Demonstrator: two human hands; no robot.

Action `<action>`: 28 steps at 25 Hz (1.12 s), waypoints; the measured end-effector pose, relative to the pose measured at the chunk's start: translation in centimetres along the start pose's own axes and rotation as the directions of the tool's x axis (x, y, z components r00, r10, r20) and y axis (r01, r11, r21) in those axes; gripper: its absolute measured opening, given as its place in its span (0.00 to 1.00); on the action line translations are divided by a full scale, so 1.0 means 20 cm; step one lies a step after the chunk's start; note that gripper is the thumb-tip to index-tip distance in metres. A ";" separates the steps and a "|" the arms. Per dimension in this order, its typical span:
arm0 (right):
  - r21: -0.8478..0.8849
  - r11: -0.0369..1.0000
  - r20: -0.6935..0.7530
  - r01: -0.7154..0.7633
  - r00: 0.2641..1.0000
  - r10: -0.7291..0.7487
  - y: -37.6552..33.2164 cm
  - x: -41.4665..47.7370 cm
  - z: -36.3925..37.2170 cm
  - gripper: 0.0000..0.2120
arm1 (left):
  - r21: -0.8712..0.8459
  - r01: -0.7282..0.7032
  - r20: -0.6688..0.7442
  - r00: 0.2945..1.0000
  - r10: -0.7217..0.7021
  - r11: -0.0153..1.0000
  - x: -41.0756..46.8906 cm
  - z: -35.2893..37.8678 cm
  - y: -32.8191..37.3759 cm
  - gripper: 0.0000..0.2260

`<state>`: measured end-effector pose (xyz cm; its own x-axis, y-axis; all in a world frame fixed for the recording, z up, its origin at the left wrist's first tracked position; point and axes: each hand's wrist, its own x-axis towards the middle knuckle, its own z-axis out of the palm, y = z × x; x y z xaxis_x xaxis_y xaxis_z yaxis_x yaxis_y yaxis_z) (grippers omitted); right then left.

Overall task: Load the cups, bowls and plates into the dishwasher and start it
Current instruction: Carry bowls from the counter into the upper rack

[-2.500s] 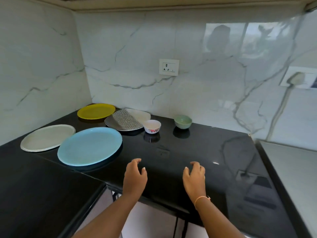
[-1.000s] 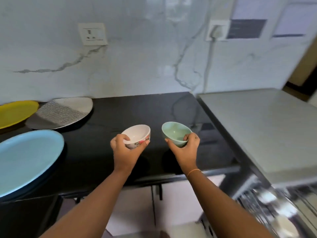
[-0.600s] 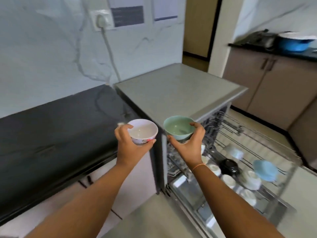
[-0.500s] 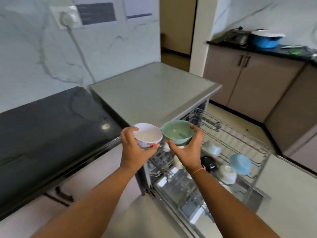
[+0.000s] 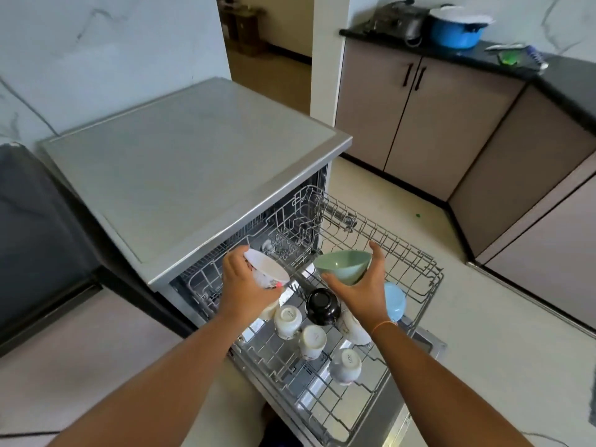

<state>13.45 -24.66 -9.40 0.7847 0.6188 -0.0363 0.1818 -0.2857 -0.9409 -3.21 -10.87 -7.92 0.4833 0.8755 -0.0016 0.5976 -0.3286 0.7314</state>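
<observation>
My left hand [image 5: 240,287] grips a small white bowl with a flower print [image 5: 266,267], tilted to the right. My right hand [image 5: 366,290] holds a pale green bowl [image 5: 343,266], tilted to the left. Both bowls hang over the pulled-out upper rack [image 5: 416,272] of the open dishwasher [image 5: 193,150]. In the rack lie several upturned white cups [image 5: 287,321], a black bowl [image 5: 322,306] and a light blue bowl [image 5: 395,300].
The dishwasher's grey top is bare. A black countertop [image 5: 29,227] runs off to the left. Beige cabinets [image 5: 419,117] stand at the back right, with a blue pot [image 5: 456,25] on their counter. A doorway [image 5: 267,43] opens behind.
I took both bowls off the black counter, turned right to the dishwasher, and have now lowered and tilted them over the upper rack.
</observation>
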 end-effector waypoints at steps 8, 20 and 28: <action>0.176 0.949 0.228 -0.260 0.949 0.218 0.24 0.52 0.29 0.58 | 0.093 0.042 0.077 0.996 -0.049 0.995 0.59 0.33 -0.20 0.40; -0.672 0.506 0.621 0.541 0.784 -0.014 0.40 1.09 0.53 0.49 | 0.529 -0.307 0.336 0.932 0.137 0.791 1.14 0.72 -0.37 0.38; -0.682 0.301 0.711 0.667 0.701 0.055 0.52 1.18 0.69 0.44 | 0.602 -0.342 0.387 0.915 0.111 0.722 1.33 0.87 -0.36 0.30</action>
<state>25.67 -2.85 -24.72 0.1392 0.9384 -0.3163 0.9821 -0.1718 -0.0776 16.46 8.63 -25.06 0.7564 0.6278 -0.1837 0.6510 -0.7499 0.1177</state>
